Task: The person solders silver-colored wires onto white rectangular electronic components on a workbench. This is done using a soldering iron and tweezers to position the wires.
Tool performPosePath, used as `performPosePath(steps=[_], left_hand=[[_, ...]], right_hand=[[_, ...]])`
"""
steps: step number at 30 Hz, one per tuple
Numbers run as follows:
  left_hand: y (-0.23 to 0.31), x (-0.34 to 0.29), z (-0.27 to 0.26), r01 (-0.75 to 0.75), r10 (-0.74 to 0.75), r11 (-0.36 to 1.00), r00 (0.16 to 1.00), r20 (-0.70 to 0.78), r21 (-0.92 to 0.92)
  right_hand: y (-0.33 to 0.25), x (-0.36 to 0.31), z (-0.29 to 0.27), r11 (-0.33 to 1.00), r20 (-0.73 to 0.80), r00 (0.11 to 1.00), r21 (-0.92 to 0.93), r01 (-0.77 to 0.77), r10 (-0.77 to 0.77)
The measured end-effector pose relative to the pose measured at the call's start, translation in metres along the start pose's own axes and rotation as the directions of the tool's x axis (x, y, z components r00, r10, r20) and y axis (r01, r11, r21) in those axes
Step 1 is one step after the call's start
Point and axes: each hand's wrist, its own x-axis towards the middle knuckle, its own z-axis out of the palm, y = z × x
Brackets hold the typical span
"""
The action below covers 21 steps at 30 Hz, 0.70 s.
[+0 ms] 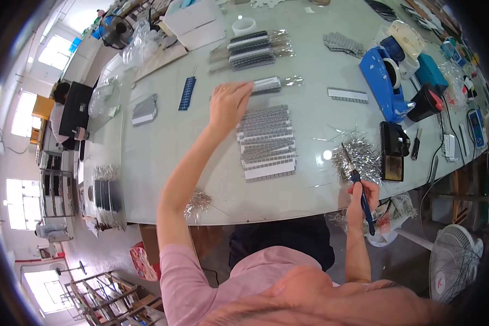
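Note:
My left hand (229, 106) reaches to the middle of the table, fingers together at the left end of a small stack of grey-and-white slotted strips (266, 85). Its fingertips cover that end, and thin clear leads stick out at the right. Just below lies a long pile of similar strips (267, 142) in overlapping rows. Over at the right table edge, my right hand (363, 194) is closed around the blue handle of a soldering iron (366, 211). Its thin tip points up and away, over a heap of silvery wire clippings (358, 157).
Right of the clippings stands a black soldering stand (392, 152), behind it a blue tape dispenser (384, 84). A single strip (348, 95), a dark blue strip (187, 93) and bundled strips (251, 50) lie about. A white fan (453, 261) stands at lower right.

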Motion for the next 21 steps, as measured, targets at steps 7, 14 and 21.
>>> performPosePath(steps=[7,14,21], left_hand=[[-0.054,0.009,0.054,-0.025,0.017,0.986,0.999,0.048,0.164],[0.020,-0.022,0.001,-0.050,0.046,0.998,0.989,0.141,0.024],[0.140,-0.145,-0.043,0.028,-0.106,0.988,0.836,0.538,0.151]], right_hand=[[0.004,-0.001,0.005,1.000,0.000,1.000,-0.022,-0.005,0.005],[0.003,-0.002,0.000,0.998,-0.009,1.000,-0.061,-0.007,0.007],[0.002,-0.002,0.001,0.995,0.057,0.998,-0.091,0.028,-0.023]])
